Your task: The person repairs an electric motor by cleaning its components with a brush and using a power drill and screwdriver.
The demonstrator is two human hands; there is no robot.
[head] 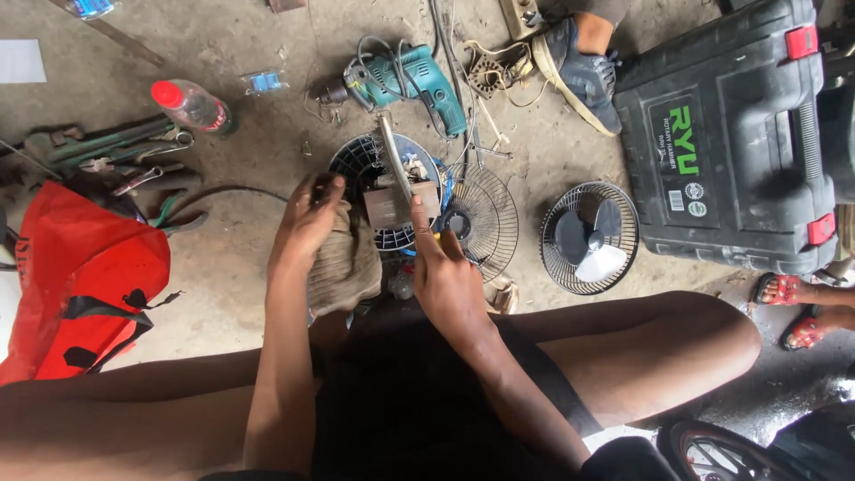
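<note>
My left hand (pixel 307 223) grips a beige cloth (pixel 347 263) bunched against a small fan body (pixel 392 191) that stands on the floor in front of me. My right hand (pixel 445 267) is closed around a yellow-handled tool, its index finger stretched along the shaft toward a grey box-shaped part (pixel 392 207) on the fan. The fan's dark round rear grille (pixel 356 160) lies beneath the part. A loose wire fan guard (pixel 485 218) lies just right of my right hand.
A teal power drill (pixel 414 80) lies beyond the fan. A second small fan with white blades (pixel 590 238) sits to the right, beside a black tool case (pixel 730 134). A red bag (pixel 76 281), wrenches (pixel 107 147) and a plastic bottle (pixel 191 105) lie left. Other people's feet (pixel 583 67) are nearby.
</note>
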